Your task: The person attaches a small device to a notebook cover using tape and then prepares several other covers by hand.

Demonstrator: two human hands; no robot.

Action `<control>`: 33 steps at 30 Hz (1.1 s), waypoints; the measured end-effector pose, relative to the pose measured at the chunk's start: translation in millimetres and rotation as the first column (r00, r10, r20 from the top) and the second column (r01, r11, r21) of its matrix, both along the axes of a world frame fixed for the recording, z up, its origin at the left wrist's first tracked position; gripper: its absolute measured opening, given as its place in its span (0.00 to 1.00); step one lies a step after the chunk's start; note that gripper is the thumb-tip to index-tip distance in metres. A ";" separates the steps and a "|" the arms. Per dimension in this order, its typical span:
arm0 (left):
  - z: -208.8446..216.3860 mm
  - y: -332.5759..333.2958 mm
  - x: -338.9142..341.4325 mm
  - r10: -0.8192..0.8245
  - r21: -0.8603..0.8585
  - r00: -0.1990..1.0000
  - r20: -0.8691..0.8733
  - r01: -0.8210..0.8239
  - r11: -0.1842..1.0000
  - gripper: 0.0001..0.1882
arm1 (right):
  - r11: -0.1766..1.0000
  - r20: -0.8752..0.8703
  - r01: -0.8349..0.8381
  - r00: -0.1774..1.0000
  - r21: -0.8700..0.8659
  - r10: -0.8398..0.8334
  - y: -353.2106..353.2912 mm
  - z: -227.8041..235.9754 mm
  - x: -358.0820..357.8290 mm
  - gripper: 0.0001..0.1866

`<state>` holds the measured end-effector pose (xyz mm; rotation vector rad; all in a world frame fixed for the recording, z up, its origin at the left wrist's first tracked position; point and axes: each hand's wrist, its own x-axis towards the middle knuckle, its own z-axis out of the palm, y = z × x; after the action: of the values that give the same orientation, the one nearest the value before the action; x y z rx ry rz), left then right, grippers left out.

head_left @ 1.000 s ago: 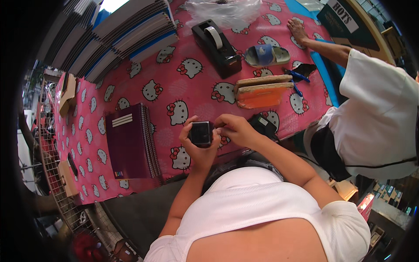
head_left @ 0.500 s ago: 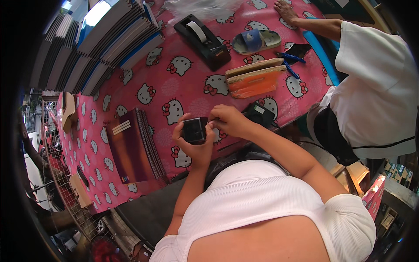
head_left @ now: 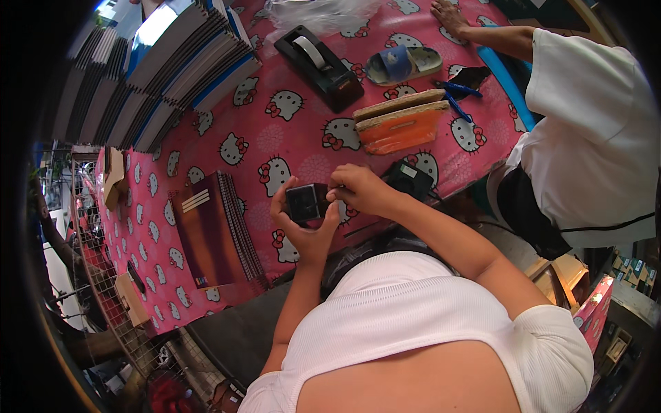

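L hand (head_left: 306, 230) cups small black box (head_left: 307, 202) from below; R hand (head_left: 361, 191) pinches its right edge. Keep L grip firm, R fingertips working edge only, above pink tablecloth (head_left: 289, 138).

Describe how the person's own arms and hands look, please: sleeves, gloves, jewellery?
Both forearms are bare. The left hand and right hand have no gloves, and no ring, watch or bracelet is visible. A white ribbed short sleeve covers the right upper arm.
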<state>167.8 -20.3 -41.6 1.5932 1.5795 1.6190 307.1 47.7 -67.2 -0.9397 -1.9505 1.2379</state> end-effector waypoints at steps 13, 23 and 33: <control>75.3 30.8 -61.4 -0.215 -0.557 0.897 0.385 0.412 0.721 0.23 | 0.996 0.032 0.029 0.999 0.088 -0.032 -1.0 0.3 -0.9 0.08; 120.4 121.1 -32.9 -0.724 -0.962 0.641 0.255 0.092 -0.257 0.34 | 0.999 0.095 0.039 0.995 0.005 -0.039 -3.5 -0.2 -2.3 0.09; 102.0 144.4 -21.4 -0.571 -0.832 0.695 0.438 0.073 -0.550 0.42 | 0.998 0.176 0.006 0.984 -0.067 0.005 -5.2 7.7 1.0 0.12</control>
<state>146.4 124.1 60.4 0.8926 1.2221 -0.7873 308.1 42.5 -59.5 -1.1168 -2.0539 1.2640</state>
